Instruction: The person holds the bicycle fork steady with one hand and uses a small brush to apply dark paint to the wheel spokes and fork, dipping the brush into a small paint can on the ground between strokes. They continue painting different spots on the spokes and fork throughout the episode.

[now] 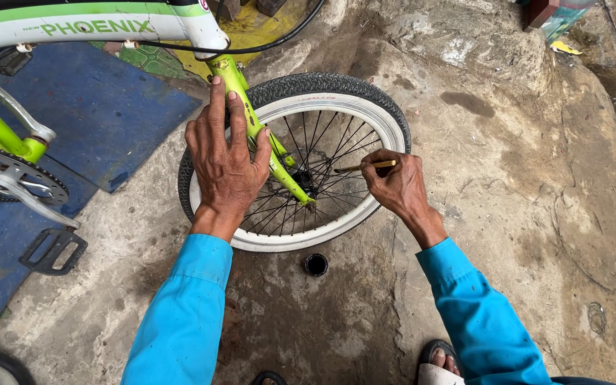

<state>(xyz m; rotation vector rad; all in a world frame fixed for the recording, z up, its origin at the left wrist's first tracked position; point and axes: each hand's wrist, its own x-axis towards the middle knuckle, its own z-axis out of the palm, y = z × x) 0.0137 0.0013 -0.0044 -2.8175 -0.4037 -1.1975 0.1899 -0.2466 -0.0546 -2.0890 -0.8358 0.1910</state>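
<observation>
A small bicycle wheel [336,96] with a black tyre, white rim and dark spokes stands in a lime-green fork [283,167]. My left hand [224,160] rests flat against the fork leg and the tyre, fingers spread. My right hand [397,187] pinches a thin yellow-handled brush or tool [368,166] whose tip reaches in among the spokes near the hub [304,182]. Both arms wear bright blue sleeves.
A small round black pot [316,264] sits on the rough concrete just below the wheel. The bicycle's white and green frame [94,25], chainring [8,171] and black pedal [53,249] are at the left over a blue mat [101,107]. My sandalled foot [440,360] shows at the bottom.
</observation>
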